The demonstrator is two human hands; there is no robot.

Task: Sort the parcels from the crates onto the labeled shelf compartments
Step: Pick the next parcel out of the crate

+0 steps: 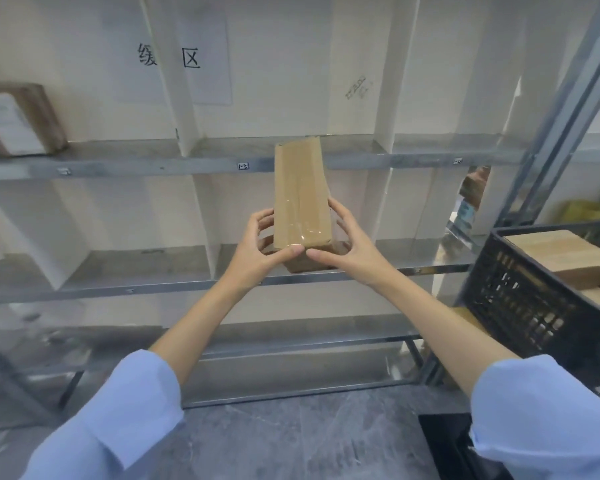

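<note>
A long brown cardboard parcel (300, 195), taped along its length, stands tilted in front of the metal shelf (153, 166). My left hand (262, 242) grips its lower left side, thumb on the near end. My right hand (347, 242) grips the lower right side, thumb beside the left one. The parcel's top end reaches the upper shelf board near a small label (244, 165). A black plastic crate (541, 299) at the right holds more cardboard parcels (561, 256).
White dividers split the shelf into compartments. Another brown parcel with a white label (18, 121) leans in the upper left compartment. Paper signs with characters (191, 58) hang on the wall behind. Grey floor lies below; a dark object (444, 441) sits at bottom right.
</note>
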